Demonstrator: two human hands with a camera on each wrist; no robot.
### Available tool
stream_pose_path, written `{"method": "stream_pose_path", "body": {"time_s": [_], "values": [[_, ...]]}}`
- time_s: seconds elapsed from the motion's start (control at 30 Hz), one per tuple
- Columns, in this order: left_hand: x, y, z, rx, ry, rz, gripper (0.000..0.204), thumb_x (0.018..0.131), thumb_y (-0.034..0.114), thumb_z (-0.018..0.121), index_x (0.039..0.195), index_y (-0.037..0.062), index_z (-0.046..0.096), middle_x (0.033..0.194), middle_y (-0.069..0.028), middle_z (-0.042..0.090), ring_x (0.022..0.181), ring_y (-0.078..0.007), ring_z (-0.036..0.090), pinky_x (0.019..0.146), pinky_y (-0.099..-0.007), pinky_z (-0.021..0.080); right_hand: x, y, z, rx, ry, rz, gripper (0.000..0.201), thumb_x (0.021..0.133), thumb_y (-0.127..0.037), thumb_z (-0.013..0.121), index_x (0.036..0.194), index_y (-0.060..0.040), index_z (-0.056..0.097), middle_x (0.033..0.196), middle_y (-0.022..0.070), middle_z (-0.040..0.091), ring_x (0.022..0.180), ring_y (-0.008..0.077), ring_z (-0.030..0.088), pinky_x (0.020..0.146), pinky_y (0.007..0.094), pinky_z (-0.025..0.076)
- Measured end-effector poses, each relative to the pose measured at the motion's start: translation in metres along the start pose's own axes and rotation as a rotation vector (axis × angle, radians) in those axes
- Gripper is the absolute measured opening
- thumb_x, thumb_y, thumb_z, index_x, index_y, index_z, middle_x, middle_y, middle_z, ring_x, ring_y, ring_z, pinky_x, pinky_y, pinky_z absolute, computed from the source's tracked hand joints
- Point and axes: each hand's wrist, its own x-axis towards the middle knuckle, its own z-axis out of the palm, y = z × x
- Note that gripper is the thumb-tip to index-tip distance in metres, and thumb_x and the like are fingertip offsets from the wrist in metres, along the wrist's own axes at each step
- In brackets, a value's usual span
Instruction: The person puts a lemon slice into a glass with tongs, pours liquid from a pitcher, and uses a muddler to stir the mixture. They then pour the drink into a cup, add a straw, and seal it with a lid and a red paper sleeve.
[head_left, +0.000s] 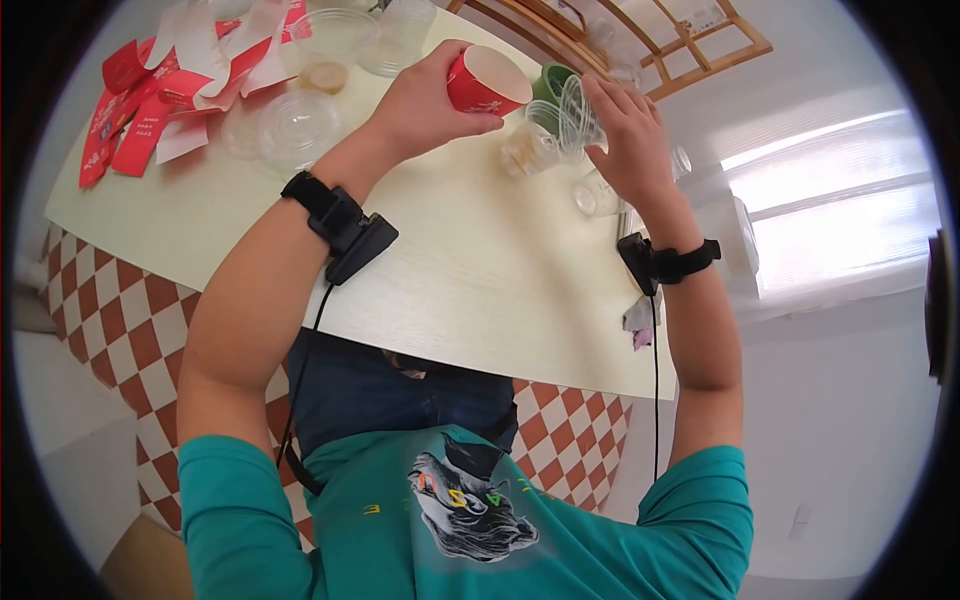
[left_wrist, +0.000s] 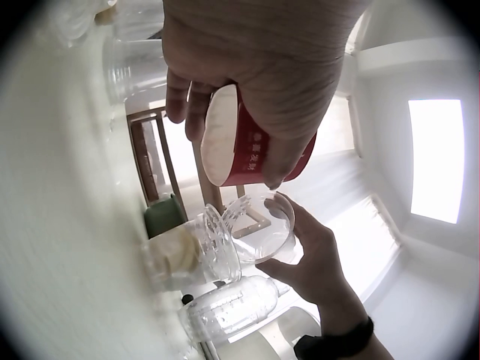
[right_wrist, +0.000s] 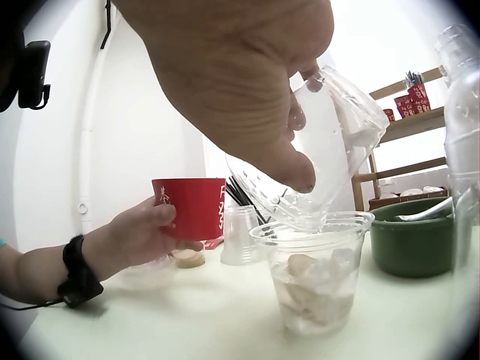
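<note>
My left hand grips a red paper cup above the table, its pale mouth turned toward the right. The right hand holds a clear plastic cup with wet drops on it, fingers and thumb around its side. That cup is tilted, its lower edge right at the rim of a second clear cup standing on the table. Pale lumps and clear pieces like ice sit inside the standing cup. Just beside it in the right wrist view is a dark green bowl with a white spoon.
A clear bottle lies near the right hand. Torn red packaging covers the table's far left, beside clear plastic lids and a small tan disc. Behind the table stands a wooden rack.
</note>
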Motion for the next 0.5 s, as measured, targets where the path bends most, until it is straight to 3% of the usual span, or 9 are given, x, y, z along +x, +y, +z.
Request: {"method": "stream_pose_path", "body": {"time_s": [0.23,0.4,0.5], "values": [[0.000,-0.001,0.000,0.021,0.011,-0.028,0.070,0.066,0.021,0.084,0.124,0.0049,0.047,0.116,-0.0112,0.062,0.106,-0.0237,0.060,0.087,-0.0329,0.051,-0.004,0.006,0.003,0.093,0.035,0.094,0.075,0.063,-0.006,0.078,0.131,-0.0080,0.047,0.125,0.0077,0.055,0.120,0.0286,0.049,0.101,0.0432,0.038],[0.000,-0.003,0.001,0.014,-0.015,-0.063,0.070,0.067,0.021,0.083,0.124,0.0048,0.047,0.117,-0.0116,0.061,0.107,-0.0238,0.059,0.087,-0.0328,0.052,-0.005,0.008,0.002,0.062,-0.105,0.043,0.073,0.065,-0.008,0.077,0.131,-0.0073,0.047,0.125,0.0106,0.055,0.119,0.0298,0.048,0.100,0.0419,0.039],[-0.002,0.001,0.000,0.001,-0.061,-0.104,0.071,0.067,0.021,0.083,0.125,0.0046,0.046,0.117,-0.0115,0.060,0.107,-0.0241,0.059,0.087,-0.0329,0.051,0.003,0.014,-0.009,0.155,-0.030,0.074,0.072,0.065,-0.010,0.076,0.131,-0.0070,0.047,0.125,0.0116,0.055,0.117,0.0310,0.050,0.098,0.0408,0.041]]}}
